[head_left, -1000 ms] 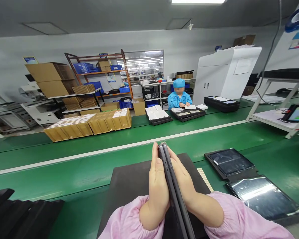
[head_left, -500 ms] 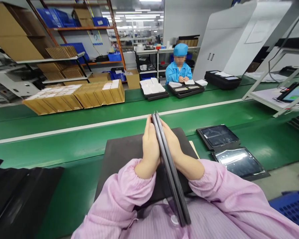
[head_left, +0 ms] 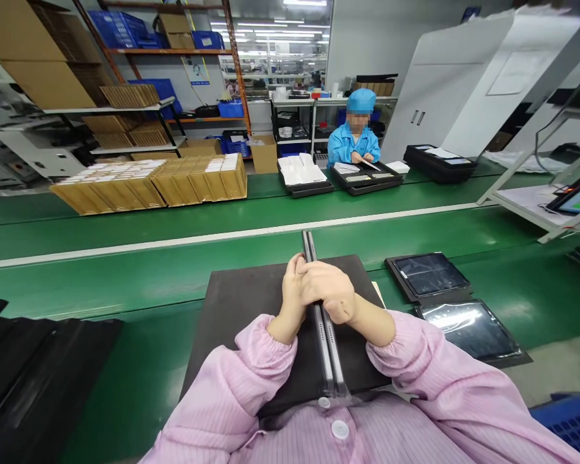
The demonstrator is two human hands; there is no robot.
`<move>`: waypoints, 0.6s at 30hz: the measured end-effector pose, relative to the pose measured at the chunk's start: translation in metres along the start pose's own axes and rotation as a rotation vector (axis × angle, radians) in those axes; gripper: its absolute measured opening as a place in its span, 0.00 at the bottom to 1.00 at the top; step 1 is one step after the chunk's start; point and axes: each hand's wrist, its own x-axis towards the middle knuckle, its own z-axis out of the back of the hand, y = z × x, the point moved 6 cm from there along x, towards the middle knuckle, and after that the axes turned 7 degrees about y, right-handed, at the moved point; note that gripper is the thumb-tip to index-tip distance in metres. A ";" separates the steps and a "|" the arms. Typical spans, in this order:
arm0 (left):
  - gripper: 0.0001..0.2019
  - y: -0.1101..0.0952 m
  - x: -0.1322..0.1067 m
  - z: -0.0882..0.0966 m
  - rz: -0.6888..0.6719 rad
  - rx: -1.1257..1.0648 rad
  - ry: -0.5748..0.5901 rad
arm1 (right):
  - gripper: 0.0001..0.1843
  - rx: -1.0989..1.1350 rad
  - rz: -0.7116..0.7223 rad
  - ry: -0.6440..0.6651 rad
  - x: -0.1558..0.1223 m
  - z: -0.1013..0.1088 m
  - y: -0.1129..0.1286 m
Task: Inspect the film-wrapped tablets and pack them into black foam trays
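Note:
Two thin grey tablets (head_left: 329, 354) stand on edge side by side in front of me, with rows of small holes along their upper edges. Clear film shows at their near end. My left hand (head_left: 291, 303) is closed against their left side. Over the top edges lies my right hand (head_left: 331, 290), its fingers bent across both tablets and touching the left hand. Some fingertips are hidden behind the tablets and the hands. Beneath them is a black foam-like pad (head_left: 241, 316) on the green work surface (head_left: 140, 361).
At right lie two dark-screened tablets (head_left: 430, 274) on black backings. Black folded pieces (head_left: 38, 380) are stacked at left. Across the bench are cartons (head_left: 198, 183) of white items, black trays (head_left: 309, 188) and a person (head_left: 352, 142) in blue. A blue basket (head_left: 570, 419) stands low at right.
The tablets have turned so that their edges with holes face up. My right hand has moved from their right side to over the top edges. The view has shifted slightly.

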 end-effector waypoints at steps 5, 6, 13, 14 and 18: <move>0.21 0.010 -0.019 0.023 -0.029 -0.062 0.345 | 0.32 0.073 0.066 -0.113 0.023 0.032 0.007; 0.26 0.004 -0.026 0.024 -0.095 -0.069 0.461 | 0.32 0.134 0.072 -0.194 0.031 0.045 0.007; 0.23 -0.038 -0.069 0.026 -0.334 0.336 0.214 | 0.30 0.362 -0.192 -0.477 0.052 0.071 -0.006; 0.14 -0.037 -0.074 0.029 -0.282 0.320 0.127 | 0.30 0.323 -0.232 -0.480 0.047 0.067 -0.003; 0.12 -0.023 -0.098 0.049 -0.057 0.025 -0.029 | 0.20 -0.088 -0.211 -0.271 0.017 0.059 0.026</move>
